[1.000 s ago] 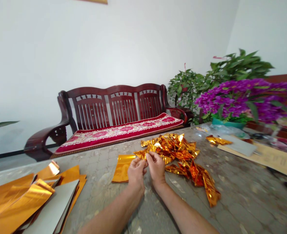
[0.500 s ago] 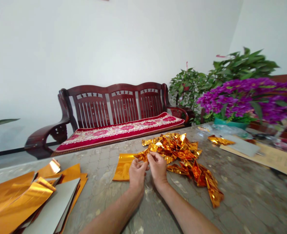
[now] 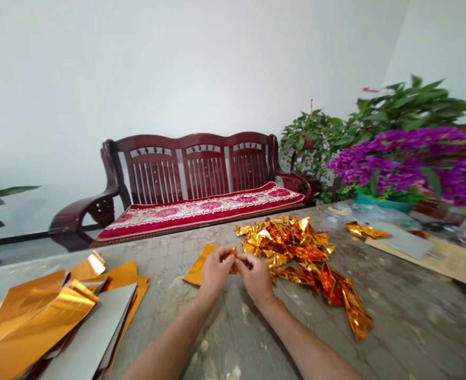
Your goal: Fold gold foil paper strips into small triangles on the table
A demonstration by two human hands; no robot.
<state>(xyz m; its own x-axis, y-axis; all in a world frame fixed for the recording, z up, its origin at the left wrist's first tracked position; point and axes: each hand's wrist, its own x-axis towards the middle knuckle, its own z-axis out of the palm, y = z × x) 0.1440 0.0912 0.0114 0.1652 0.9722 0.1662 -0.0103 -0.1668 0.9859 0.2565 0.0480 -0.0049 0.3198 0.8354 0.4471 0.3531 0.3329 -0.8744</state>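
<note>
Both my hands are raised just above the stone-patterned table top (image 3: 379, 311), pinching a small folded piece of gold foil (image 3: 233, 261) between them. My left hand (image 3: 216, 272) lies over the edge of a flat gold foil sheet (image 3: 198, 266), and my right hand (image 3: 257, 277) is next to a heap of crumpled gold foil strips (image 3: 292, 248). The fingers hide most of the small piece. A stack of gold foil sheets and grey card (image 3: 54, 311) lies at the near left.
A small crumpled foil piece (image 3: 363, 230) rests on cardboard (image 3: 439, 258) at the right. Purple flowers (image 3: 403, 166) and green plants (image 3: 411, 103) stand beyond the table. A dark wooden bench (image 3: 205, 169) with a red cushion stands behind it.
The foil between my fingers now looks like a small folded piece, and my left hand has shifted left. The whole scene has slid right in view, so the camera has turned slightly left.
</note>
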